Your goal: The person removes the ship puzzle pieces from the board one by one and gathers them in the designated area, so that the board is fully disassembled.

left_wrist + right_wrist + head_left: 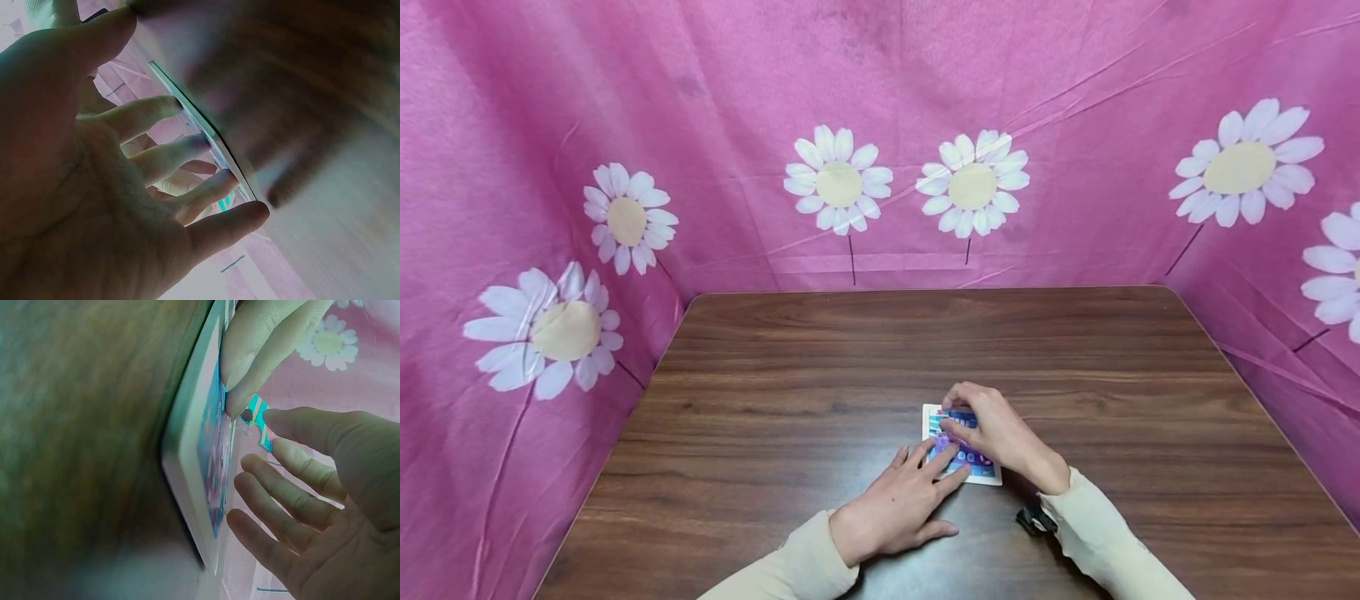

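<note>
A small picture puzzle board with a white border and a blue and purple picture lies flat on the table. My left hand rests on its near left part, with spread, nearly straight fingertips touching the surface. Over the far right part is my right hand, its thumb and index finger pinching a puzzle piece. This piece is teal with pale stripes and has a curved, notched edge. In the right wrist view it is held just off the board, tilted. Both hands hide much of the picture.
The brown wood-grain table runs to a pink cloth backdrop with white daisies on three sides. A black strap with a buckle sits at the right sleeve cuff.
</note>
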A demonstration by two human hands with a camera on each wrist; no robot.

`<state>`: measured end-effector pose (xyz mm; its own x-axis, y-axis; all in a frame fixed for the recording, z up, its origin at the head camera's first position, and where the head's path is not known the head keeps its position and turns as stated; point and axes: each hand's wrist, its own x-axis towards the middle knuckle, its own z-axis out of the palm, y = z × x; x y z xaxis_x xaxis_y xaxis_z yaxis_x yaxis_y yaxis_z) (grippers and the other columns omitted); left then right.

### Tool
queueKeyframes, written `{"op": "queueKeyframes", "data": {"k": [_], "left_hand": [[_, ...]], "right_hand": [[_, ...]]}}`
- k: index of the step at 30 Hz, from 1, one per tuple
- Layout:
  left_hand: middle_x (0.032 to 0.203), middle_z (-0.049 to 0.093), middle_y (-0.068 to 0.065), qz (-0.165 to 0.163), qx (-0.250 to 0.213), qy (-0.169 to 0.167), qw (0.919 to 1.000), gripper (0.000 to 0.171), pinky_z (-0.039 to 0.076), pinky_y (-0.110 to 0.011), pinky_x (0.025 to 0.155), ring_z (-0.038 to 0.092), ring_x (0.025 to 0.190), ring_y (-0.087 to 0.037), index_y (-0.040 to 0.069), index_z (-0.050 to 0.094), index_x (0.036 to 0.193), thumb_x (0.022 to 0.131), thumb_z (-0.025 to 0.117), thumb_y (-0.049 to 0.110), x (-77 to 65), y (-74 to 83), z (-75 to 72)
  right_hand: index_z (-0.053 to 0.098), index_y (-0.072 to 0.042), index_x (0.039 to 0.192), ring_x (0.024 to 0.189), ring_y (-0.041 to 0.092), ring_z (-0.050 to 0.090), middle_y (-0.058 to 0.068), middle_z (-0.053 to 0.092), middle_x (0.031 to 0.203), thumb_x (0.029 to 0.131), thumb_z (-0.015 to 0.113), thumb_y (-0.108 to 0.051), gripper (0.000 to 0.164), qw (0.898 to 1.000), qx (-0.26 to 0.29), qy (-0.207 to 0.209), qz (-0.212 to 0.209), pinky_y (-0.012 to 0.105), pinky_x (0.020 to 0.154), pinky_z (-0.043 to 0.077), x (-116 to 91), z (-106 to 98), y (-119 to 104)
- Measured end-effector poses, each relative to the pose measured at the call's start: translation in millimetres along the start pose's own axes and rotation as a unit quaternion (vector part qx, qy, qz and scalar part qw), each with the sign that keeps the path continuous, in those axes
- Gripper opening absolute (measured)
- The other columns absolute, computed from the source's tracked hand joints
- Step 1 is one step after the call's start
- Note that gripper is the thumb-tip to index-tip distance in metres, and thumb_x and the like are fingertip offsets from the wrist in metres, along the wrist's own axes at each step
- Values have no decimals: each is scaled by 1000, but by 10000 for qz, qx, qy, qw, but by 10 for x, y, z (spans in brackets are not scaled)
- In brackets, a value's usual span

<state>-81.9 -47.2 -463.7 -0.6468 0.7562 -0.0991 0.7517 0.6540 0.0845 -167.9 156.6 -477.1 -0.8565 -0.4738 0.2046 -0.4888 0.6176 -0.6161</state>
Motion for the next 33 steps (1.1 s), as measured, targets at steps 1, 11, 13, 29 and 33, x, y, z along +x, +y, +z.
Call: {"op": "queueKeyframes", "data": {"k": [1, 11, 13, 29, 33], "left_hand": [[171, 34, -4, 5, -4, 12, 10000, 72, 49, -56, 112, 39, 154, -34, 24, 40, 162, 102, 55, 60, 0, -1, 4], [172, 33, -4, -42, -114, -48, 9999, 72, 48, -57, 113, 37, 155, -34, 25, 39, 162, 101, 56, 59, -4, -5, -2], [172, 32, -4, -47, -127, -60, 9999, 72, 48, -57, 113, 37, 155, -33, 25, 39, 162, 102, 56, 59, -8, -6, -9], [170, 35, -1, -112, -67, 42, 9999, 72, 50, -62, 108, 40, 153, -33, 26, 40, 162, 101, 57, 60, -11, -9, -17], [172, 32, -1, -133, -181, -75, 9997, 72, 49, -63, 109, 39, 153, -33, 27, 38, 162, 101, 57, 60, -15, -5, -21]], "right_hand": [[71, -11, 100, 99, 21, 75, 2, 75, 99, 91, 81, -13, 14, 10000, 15, 2, -10, 44, 89, 62, 1, 0, -2], [70, -14, 98, 94, 17, 78, -1, 80, 96, 93, 78, -12, 10, 9996, 274, -55, 48, 40, 86, 63, 12, 8, -7], [70, -13, 98, 90, 14, 77, -1, 80, 93, 93, 78, -10, 10, 9995, 321, -19, 28, 37, 83, 62, 14, 8, -1], [73, -10, 100, 86, 14, 75, 1, 79, 95, 96, 73, -6, 6, 9981, 552, 195, 175, 35, 81, 64, 27, -120, 53], [73, -9, 103, 86, 16, 76, 3, 79, 94, 98, 70, -5, 7, 9979, 479, 320, 291, 33, 80, 64, 7, -242, 116]]}}
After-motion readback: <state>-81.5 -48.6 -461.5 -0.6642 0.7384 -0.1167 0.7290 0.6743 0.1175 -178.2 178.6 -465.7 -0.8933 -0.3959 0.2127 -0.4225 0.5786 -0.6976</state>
